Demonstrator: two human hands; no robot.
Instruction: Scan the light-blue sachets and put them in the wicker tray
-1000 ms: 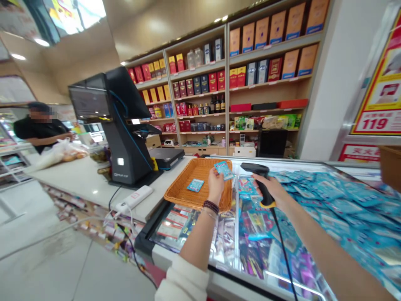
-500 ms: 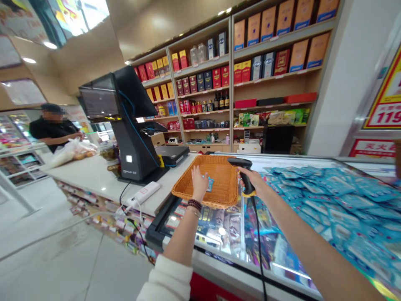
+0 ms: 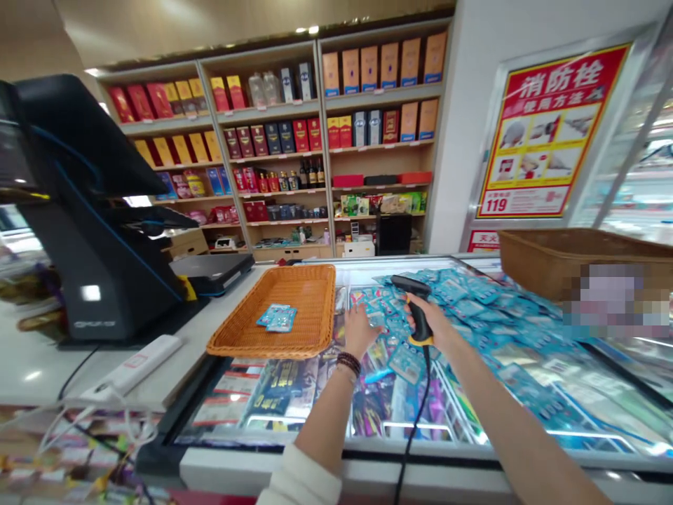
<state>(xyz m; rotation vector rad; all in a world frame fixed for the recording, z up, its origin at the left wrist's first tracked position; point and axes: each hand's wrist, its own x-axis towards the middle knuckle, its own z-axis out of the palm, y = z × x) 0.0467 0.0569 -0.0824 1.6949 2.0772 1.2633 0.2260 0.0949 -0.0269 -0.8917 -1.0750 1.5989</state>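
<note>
In my right hand is a black handheld barcode scanner with a yellow band at its base and a cord running down. My left hand reaches over the near edge of the pile of blue packets, its fingers apart. Whether a fingertip touches a packet, I cannot tell. To the left of that hand stands an orange wicker basket, with a few flat blue packets lying in it.
Below is a glass-topped chest freezer with packaged goods inside. A black checkout terminal and a white power strip are on the left counter. A brown basket sits at the right. Shelves of boxed goods line the back.
My left hand has left the wicker basket and moved right to the packet pile. More blue packets show in the basket. The view has turned right; my right hand still grips the scanner.
</note>
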